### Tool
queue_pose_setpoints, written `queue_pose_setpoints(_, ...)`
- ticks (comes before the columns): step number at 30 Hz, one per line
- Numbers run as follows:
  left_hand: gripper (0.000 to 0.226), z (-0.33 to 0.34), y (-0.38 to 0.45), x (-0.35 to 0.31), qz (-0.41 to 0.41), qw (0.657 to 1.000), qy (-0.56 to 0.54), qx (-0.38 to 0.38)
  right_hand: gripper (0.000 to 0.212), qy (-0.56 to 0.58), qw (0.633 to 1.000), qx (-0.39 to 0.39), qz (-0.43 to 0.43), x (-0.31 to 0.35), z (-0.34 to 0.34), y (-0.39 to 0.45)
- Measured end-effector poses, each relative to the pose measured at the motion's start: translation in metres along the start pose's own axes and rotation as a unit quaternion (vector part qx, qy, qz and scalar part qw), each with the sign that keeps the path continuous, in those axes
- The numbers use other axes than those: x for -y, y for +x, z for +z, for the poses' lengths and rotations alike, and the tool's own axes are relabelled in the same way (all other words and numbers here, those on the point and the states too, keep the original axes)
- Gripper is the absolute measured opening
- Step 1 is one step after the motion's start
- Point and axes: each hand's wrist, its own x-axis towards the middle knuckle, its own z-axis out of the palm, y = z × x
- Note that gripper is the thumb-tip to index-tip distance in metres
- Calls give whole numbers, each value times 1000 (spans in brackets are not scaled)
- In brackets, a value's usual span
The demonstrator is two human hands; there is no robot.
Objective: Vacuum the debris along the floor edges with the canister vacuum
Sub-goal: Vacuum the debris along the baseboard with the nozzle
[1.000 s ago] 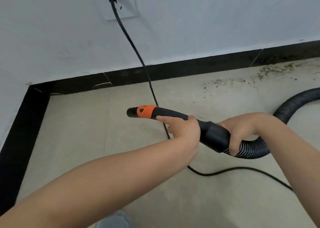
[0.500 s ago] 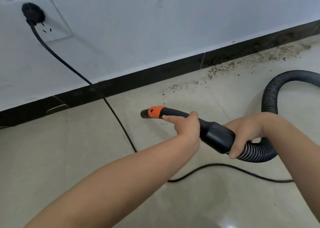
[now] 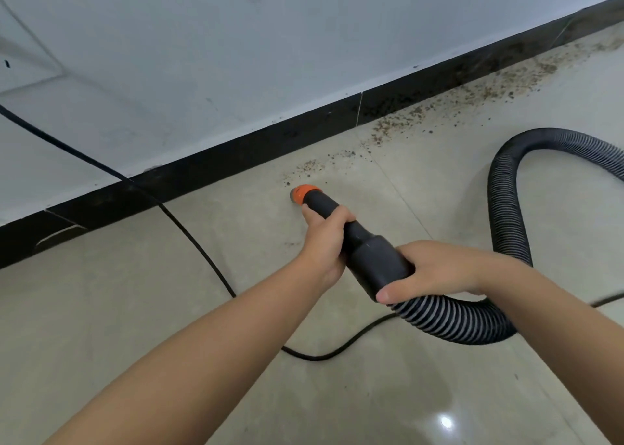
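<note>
Both hands clamped on rigid vacuum nozzle (image 3: 324,208): left hand (image 3: 326,238) mid-tube, right hand (image 3: 435,269) at cuff. Light; ribbed hose (image 3: 506,215) flexible, draggy. Debris (image 3: 398,123) loose.

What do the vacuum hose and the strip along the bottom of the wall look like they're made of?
Vacuum hose: likely flexible plastic, matte black, judging by its ribbed corrugations and tight bend. Baseboard: probably polished stone or tile, glossy black with a visible joint line.
</note>
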Motion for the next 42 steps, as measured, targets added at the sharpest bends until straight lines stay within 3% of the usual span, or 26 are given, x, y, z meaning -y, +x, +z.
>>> queue_pose_setpoints(2,75,0,7,1,-2,1000,-12,13,27,-24,999,-37,0,-1,4,3)
queue_pose_setpoints(5,74,-2,16,0,11,1000,-15,-9,33,-29,996,-82,13,-2,11,14)
queue_pose_setpoints(8,57,-8,25,-7,21,998,2,-54,37,-25,993,-118,16,1,17,26)
queue_pose_setpoints(13,48,-22,44,-21,13,978,155,-142,41,-36,989,-145,12,11,37,49)
queue_pose_setpoints(18,50,-28,53,-27,-8,954,242,-175,45,-45,984,-169,29,11,48,63)
queue_pose_setpoints(32,58,-16,55,-21,44,907,368,-199,40,-44,981,-183,46,6,50,65)
queue_pose_setpoints(38,61,-3,50,-24,37,929,350,-117,36,-60,984,-159,55,8,26,28)
queue_pose_setpoints(42,64,1,51,-30,38,932,341,-114,35,-61,983,-166,53,10,20,30)
